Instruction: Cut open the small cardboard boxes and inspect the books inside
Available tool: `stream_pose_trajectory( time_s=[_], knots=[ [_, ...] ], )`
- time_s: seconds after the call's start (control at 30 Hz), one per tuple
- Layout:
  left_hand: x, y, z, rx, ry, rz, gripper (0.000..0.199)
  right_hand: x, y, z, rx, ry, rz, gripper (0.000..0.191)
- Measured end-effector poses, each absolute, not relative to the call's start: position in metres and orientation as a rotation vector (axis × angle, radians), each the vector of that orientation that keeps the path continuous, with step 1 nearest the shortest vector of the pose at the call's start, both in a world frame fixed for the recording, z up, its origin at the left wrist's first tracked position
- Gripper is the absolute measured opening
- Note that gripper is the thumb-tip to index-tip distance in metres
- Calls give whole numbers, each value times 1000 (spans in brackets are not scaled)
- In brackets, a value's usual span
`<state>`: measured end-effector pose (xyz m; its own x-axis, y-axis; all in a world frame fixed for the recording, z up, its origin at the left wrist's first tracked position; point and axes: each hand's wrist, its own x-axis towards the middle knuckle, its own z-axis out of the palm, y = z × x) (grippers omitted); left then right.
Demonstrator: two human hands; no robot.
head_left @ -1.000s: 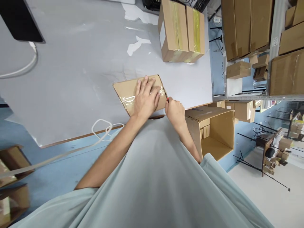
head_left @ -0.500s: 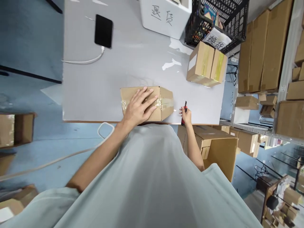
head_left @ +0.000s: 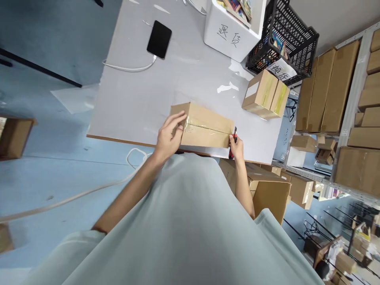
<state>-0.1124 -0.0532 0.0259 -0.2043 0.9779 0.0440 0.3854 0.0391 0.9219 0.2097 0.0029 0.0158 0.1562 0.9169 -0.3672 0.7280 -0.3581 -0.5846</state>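
A taped cardboard box (head_left: pixel 208 126) lies near the front edge of the table, its lengthwise seam facing up. My left hand (head_left: pixel 170 136) grips the box's left end, fingers bent against the end face and thumb by the taped edge. At the opposite end, my right hand (head_left: pixel 237 147) is closed round a red and black utility knife (head_left: pixel 231 152). The knife's dark tip points away from me, close beside the box's right end. The right fingertips are partly hidden, and I cannot tell whether they press on the box.
On the grey table (head_left: pixel 133 103) lies a black phone (head_left: pixel 159 39) with a white cable (head_left: pixel 130 70). Two small boxes (head_left: pixel 265 95) stand at the right, before a white bin (head_left: pixel 228 39) and a black crate (head_left: pixel 297 43). An open carton (head_left: pixel 268 198) sits below the table's right side.
The box has been turned, its seam now on top, and shifted right in view. My left hand has moved from its top to its left end. The knife is now beside its right end.
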Motion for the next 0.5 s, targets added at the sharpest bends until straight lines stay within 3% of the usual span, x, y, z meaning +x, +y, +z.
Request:
stream_pose_trajectory(
  time_s=[0.27, 0.5],
  knots=[
    [-90, -33, -62, 1148, 1516, 1070, 59, 224, 0, 44, -2381, -1636, 770, 27],
    [-100, -29, -63, 1105, 1366, 1071, 63, 211, 12, 82, -2378, -1681, 662, 32]
  ],
)
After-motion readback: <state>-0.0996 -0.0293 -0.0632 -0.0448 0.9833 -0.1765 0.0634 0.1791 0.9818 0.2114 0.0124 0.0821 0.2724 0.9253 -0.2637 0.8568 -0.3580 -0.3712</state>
